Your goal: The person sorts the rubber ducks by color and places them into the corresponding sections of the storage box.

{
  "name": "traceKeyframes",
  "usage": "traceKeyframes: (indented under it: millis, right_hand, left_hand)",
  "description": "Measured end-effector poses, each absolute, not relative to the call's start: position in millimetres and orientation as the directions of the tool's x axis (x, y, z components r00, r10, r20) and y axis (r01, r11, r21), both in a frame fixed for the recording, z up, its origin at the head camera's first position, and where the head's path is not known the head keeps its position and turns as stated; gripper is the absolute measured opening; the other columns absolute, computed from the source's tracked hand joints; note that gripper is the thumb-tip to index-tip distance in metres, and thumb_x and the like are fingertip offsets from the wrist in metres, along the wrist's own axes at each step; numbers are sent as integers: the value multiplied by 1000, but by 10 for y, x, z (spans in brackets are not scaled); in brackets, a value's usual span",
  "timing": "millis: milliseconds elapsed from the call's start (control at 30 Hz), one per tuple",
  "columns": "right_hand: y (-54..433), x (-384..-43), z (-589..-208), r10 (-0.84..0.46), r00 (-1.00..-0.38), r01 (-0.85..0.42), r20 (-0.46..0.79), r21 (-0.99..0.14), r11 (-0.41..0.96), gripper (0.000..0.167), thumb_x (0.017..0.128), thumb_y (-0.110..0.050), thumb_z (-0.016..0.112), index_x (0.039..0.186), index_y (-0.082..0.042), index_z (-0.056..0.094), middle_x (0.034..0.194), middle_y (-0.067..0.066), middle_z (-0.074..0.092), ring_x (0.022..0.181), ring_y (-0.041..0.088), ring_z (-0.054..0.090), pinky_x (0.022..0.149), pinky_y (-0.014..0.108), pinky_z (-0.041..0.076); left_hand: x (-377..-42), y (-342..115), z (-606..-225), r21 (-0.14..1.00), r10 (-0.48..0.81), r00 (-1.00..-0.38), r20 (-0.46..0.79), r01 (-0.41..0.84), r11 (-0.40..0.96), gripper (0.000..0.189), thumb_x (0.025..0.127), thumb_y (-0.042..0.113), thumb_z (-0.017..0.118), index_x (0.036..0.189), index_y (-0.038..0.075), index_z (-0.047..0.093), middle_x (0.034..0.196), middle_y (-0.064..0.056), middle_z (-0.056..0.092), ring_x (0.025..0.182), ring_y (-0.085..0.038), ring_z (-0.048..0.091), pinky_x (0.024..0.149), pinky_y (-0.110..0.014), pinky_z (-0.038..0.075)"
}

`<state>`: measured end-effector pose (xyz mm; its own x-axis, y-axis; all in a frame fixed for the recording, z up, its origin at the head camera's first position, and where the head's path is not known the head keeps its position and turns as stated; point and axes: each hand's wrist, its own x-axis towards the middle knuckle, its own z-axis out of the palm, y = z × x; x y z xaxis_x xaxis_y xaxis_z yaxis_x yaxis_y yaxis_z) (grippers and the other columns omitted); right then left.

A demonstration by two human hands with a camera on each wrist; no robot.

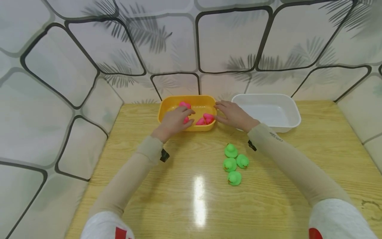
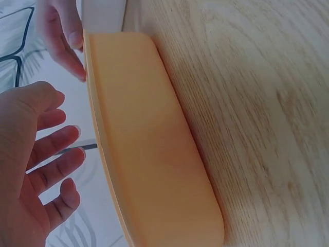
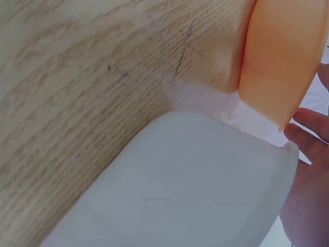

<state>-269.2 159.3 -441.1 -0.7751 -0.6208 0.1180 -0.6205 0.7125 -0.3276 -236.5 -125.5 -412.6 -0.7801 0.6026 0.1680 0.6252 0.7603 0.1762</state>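
Observation:
A yellow plastic tub [image 1: 203,128] at the back of the table holds several pink rubber ducks [image 1: 208,117]. My left hand [image 1: 173,122] hovers over the tub's left part, partly covering one pink duck. Its fingers are loosely bent with nothing between them in the left wrist view. At the tub's right end, my right hand [image 1: 234,114] touches the rim with its fingertips, fingers fairly straight. That hand also reaches across the left edge of a white tub [image 1: 290,128]. Several green rubber ducks [image 1: 234,178] sit on the table in front of the tubs.
The wooden table [image 1: 179,199] ends at a back wall [image 1: 232,43] covered with a stone-and-leaf patterned sheet. More of this sheet rises on the left and right sides. The two tubs stand side by side with a narrow gap.

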Motion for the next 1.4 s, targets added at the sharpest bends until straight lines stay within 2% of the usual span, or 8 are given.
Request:
traceKeyframes:
  millis: [167, 333, 633, 867, 1100, 1400]
  right_hand:
    - [1637, -2666, -4406, -615, -775, -624, 145, -331, 708, 57, 103, -32, 67, 144, 6, 55, 149, 25, 53, 140, 45, 47, 120, 57, 34]
    - [1694, -2583, -4358, -618, -767, -635, 173, -343, 692, 51, 102, -27, 69, 141, 5, 59, 147, 23, 55, 138, 43, 49, 120, 56, 34]
    - [1844, -2365, -4314, -625, -743, -665, 238, -366, 651, 38, 101, -22, 70, 130, 3, 66, 128, 18, 66, 121, 39, 59, 110, 53, 44]
    - [2030, -2145, -4317, -641, -707, -705, 299, -372, 605, 31, 98, -16, 73, 123, 2, 69, 121, 17, 69, 116, 37, 62, 105, 53, 47]
    - [2251, -1921, -4355, -658, -649, -761, 383, -340, 553, 29, 91, -6, 79, 118, 0, 71, 115, 13, 71, 109, 34, 65, 96, 52, 53]
    - [2480, -1599, -4448, -658, -701, -711, 275, -349, 610, 31, 93, -10, 78, 122, -5, 71, 120, 9, 70, 112, 29, 66, 95, 50, 55]
  left_hand:
    - [-2327, -1172, -4127, 178, 615, -770, 171, 638, 749, 31, 100, 26, 71, 125, 8, 71, 114, -10, 67, 92, -26, 64, 73, -41, 58]
    - [-2311, -1094, -4132, 179, 625, -762, 171, 648, 741, 33, 100, 27, 71, 127, 8, 71, 119, -9, 70, 100, -25, 67, 78, -41, 59]
    - [-2312, -965, -4149, 190, 645, -750, 147, 661, 726, 32, 104, 29, 65, 128, 10, 71, 121, -7, 71, 108, -26, 67, 86, -40, 59]
    - [-2342, -824, -4182, 196, 667, -732, 141, 681, 706, 34, 104, 30, 62, 132, 10, 69, 128, -8, 70, 115, -27, 67, 93, -40, 57]
    - [-2408, -625, -4199, 180, 694, -700, 168, 714, 676, 32, 104, 29, 63, 129, 10, 70, 120, -7, 69, 108, -26, 64, 94, -37, 54]
    - [-2509, -348, -4207, 194, 700, -702, 131, 711, 676, 38, 105, 35, 62, 135, 11, 66, 130, -5, 68, 120, -26, 60, 106, -37, 48]
